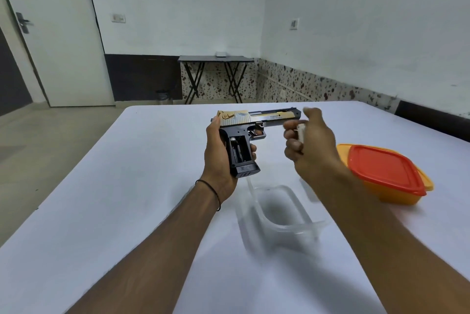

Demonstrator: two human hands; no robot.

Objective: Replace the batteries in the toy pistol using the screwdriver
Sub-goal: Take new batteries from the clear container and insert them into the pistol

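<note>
A black and gold toy pistol [254, 123] is held above the white table [127, 212], its barrel pointing right. My left hand [218, 153] grips it by the handle. The handle's side is uncovered and shows the dark battery slot [239, 148]. My right hand [310, 140] is just right of the trigger, below the barrel, with its fingers curled round a small white cylinder that looks like a battery [301, 133]. No screwdriver is in view.
A clear plastic container [277, 209] lies on the table below my hands, blurred. An orange box with a red lid [386, 171] stands to the right, behind my right wrist. A folding table [216, 59] stands by the far wall.
</note>
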